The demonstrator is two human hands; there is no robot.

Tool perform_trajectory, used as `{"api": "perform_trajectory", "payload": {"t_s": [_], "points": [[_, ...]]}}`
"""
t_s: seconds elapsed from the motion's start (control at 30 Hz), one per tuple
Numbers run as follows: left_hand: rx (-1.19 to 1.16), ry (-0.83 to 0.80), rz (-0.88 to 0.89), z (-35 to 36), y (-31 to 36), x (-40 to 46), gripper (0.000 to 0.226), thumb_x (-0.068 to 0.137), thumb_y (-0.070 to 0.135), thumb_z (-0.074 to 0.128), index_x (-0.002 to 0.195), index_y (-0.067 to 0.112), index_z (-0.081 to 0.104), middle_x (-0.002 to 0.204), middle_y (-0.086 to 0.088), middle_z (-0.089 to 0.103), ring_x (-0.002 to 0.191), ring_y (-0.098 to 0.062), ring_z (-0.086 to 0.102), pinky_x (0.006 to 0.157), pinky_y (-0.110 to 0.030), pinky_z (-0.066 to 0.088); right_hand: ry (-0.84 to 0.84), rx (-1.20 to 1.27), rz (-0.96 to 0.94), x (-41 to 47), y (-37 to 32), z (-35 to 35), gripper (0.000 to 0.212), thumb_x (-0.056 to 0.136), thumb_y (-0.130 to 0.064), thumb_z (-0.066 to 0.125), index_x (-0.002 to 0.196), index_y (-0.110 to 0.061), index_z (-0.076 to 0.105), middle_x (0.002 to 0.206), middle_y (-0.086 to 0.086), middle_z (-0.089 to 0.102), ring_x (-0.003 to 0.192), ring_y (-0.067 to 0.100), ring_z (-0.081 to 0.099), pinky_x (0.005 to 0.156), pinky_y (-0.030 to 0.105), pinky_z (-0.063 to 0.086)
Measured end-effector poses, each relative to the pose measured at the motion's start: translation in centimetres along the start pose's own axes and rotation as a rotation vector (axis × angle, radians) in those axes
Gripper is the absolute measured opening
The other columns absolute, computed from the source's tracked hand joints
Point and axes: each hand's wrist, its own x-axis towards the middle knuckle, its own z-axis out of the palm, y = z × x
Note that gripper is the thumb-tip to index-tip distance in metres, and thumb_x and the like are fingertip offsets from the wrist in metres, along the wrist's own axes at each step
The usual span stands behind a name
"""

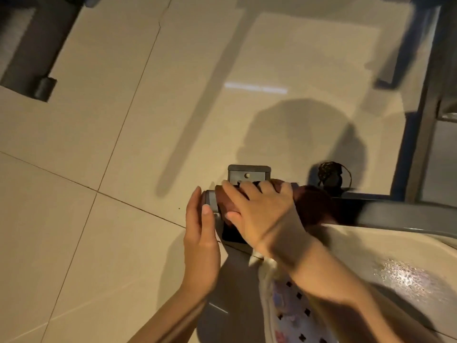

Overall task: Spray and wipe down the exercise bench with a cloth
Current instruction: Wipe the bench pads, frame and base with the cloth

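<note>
Left grip [201, 233]: I see fingers straight, steadying the frame end [210, 201].
Right grip [257, 211]: fingers flat, pressing the cloth [314, 204] onto the frame.
Advice: I'd keep firm pressure, wiping along the bar.

The right hand [259, 214] lies flat with spread fingers on a dark reddish cloth [312, 206], pressing it onto the grey frame [395, 215] of the bench near its end. The left hand [201, 241] rests with straight fingers against the rounded end of that frame, thumb on top. Beneath lie glossy beige floor tiles [99, 134], a grey bracket [248, 174] just beyond the fingers, and a small dark tangled thing [330, 177] nearby.
</note>
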Motion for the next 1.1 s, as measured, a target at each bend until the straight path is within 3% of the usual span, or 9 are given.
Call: {"api": "perform_trajectory", "payload": {"t_s": [0.1, 0.23, 0.3, 0.43, 0.53, 0.7, 0.8, 1.0, 1.1], "points": [[-0.047, 0.014, -0.059, 0.2, 0.3, 0.2, 0.049, 0.084, 0.056, 0.033, 0.132, 0.050, 0.038, 0.124, 0.037, 0.046, 0.112, 0.023, 0.045, 0.092, -0.005, 0.034, -0.170, 0.065, 0.048, 2.4, -2.8, -0.4, 0.055, 0.101, -0.039, 0.034, 0.152, -0.031, 0.014, 0.148, 0.005, 0.037, 0.132, 0.035, 0.034, 0.100, 0.057, 0.026], [0.002, 0.010, -0.049, -0.2, 0.2, 0.7, 0.047, 0.093, 0.067, 0.028, 0.136, 0.049, 0.038, 0.140, 0.027, 0.045, 0.130, 0.010, 0.038, 0.109, -0.019, 0.028, -0.245, 0.086, 0.139, 2.2, -2.5, -1.1, 0.052, 0.102, -0.047, 0.027, 0.150, -0.033, 0.017, 0.144, 0.007, 0.038, 0.131, 0.039, 0.033, 0.105, 0.065, 0.017], [0.046, -0.020, -0.021, -0.4, 0.0, 0.8, 0.051, 0.091, 0.067, 0.030, 0.137, 0.047, 0.039, 0.142, 0.026, 0.044, 0.132, 0.010, 0.037, 0.107, -0.015, 0.028, -0.202, 0.043, 0.192, 0.9, -1.6, -1.0, 0.050, 0.100, -0.052, 0.028, 0.146, -0.033, 0.028, 0.134, 0.009, 0.048, 0.123, 0.038, 0.042, 0.105, 0.066, 0.019], [0.133, -0.071, 0.046, -0.7, -0.5, 0.7, 0.046, 0.092, 0.053, 0.032, 0.136, 0.043, 0.038, 0.135, 0.040, 0.043, 0.129, 0.015, 0.036, 0.097, 0.001, 0.028, -0.004, 0.050, 0.297, -2.2, 1.8, -1.1, 0.046, 0.089, -0.054, 0.042, 0.115, -0.023, 0.065, 0.087, 0.010, 0.063, 0.078, 0.033, 0.056, 0.087, 0.055, 0.037], [0.232, -0.111, 0.103, -1.1, -1.1, 0.5, 0.052, 0.090, 0.062, 0.030, 0.140, 0.047, 0.032, 0.138, 0.043, 0.036, 0.133, 0.015, 0.030, 0.100, 0.001, 0.024, 0.003, 0.019, 0.393, -5.1, 5.6, -1.4, 0.050, 0.087, -0.058, 0.041, 0.115, -0.023, 0.065, 0.093, 0.007, 0.065, 0.088, 0.033, 0.059, 0.094, 0.055, 0.034], [0.457, -0.196, 0.299, -1.2, -1.9, 0.4, 0.056, 0.094, 0.064, 0.025, 0.145, 0.042, 0.023, 0.157, 0.020, 0.015, 0.142, 0.011, 0.014, 0.107, -0.001, 0.014, 0.074, 0.004, 0.488, -5.6, 6.5, -1.9, 0.049, 0.090, -0.056, 0.033, 0.106, -0.021, 0.064, 0.092, 0.009, 0.063, 0.090, 0.033, 0.057, 0.094, 0.051, 0.032], [0.466, -0.175, 0.333, -1.2, -2.2, 0.5, 0.056, 0.096, 0.065, 0.021, 0.145, 0.039, 0.024, 0.158, 0.010, 0.021, 0.144, 0.005, 0.016, 0.110, -0.006, 0.014, -0.017, 0.000, 0.404, -2.8, 2.9, -1.3, 0.050, 0.094, -0.053, 0.022, 0.120, -0.026, 0.056, 0.105, 0.007, 0.061, 0.098, 0.032, 0.053, 0.096, 0.055, 0.028], [0.573, -0.136, 0.372, -0.8, -2.2, 0.8, 0.054, 0.099, 0.059, 0.015, 0.148, 0.039, 0.020, 0.160, 0.008, 0.018, 0.146, -0.004, 0.016, 0.118, -0.028, 0.018, 0.111, 0.017, 0.147, -1.1, 1.1, 0.6, 0.047, 0.088, -0.058, 0.050, 0.121, -0.026, 0.060, 0.097, 0.006, 0.065, 0.086, 0.030, 0.060, 0.082, 0.049, 0.041], [0.597, -0.130, 0.400, -0.5, -2.5, 0.8, 0.057, 0.099, 0.060, 0.015, 0.149, 0.033, 0.020, 0.161, 0.007, 0.013, 0.147, -0.005, 0.012, 0.119, -0.031, 0.017, 0.100, 0.018, 0.180, -3.9, 6.0, 0.0, 0.054, 0.090, -0.067, 0.028, 0.120, -0.030, 0.055, 0.097, 0.000, 0.063, 0.089, 0.027, 0.059, 0.083, 0.046, 0.040]]}}
